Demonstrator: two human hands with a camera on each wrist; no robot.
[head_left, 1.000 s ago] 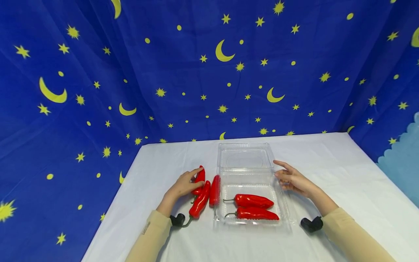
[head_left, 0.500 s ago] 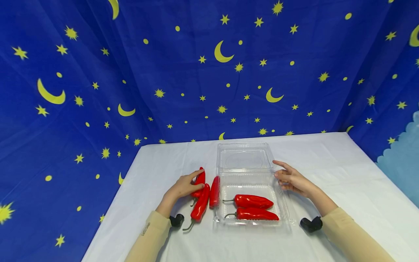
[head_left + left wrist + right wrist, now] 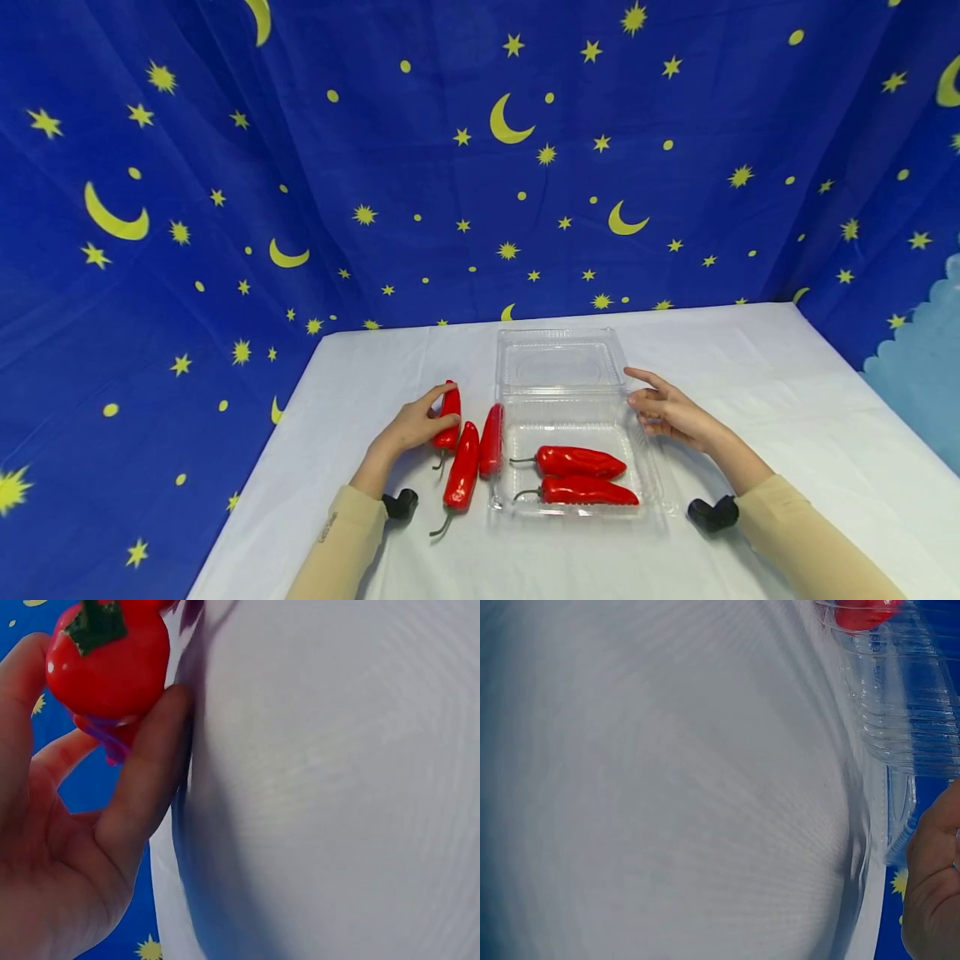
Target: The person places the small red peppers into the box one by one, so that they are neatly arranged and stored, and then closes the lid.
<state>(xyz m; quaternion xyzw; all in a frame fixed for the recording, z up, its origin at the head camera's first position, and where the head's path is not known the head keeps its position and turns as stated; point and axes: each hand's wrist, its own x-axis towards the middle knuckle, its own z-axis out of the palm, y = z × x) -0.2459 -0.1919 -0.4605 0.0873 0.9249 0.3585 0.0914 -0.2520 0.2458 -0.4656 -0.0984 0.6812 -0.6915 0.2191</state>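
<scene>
Left hand (image 3: 412, 425) has got a red pepper (image 3: 452, 406) pinched between thumb and fingers, gap only as wide as the pepper itself, while the right hand (image 3: 671, 414) is loosely open, index finger out pretty straight and the rest softly bent, right at the edge of a clear plastic container (image 3: 581, 430); can't tell if it's actually gripping the rim. Call the container the middle of the clock with 12 at the back: left hand and its pepper sit around 9, right hand at 3. The held pepper's tip aims roughly at 12 and its stem dangles toward 7. A second pepper (image 3: 461, 468) lies just beside it on the white cloth (image 3: 787, 400), stem also toward 7, and a third pepper (image 3: 491, 440) is right up by the container's 9 o'clock wall. Inside the container, in the near tray, two peppers (image 3: 581, 462) lie side by side, stems at 9, tips at 3, and the lid (image 3: 558, 365) is flipped open toward 12. Tan sleeves (image 3: 341, 533) on both arms, plus a blue curtain (image 3: 435, 167) with yellow moons and stars all across 12.
</scene>
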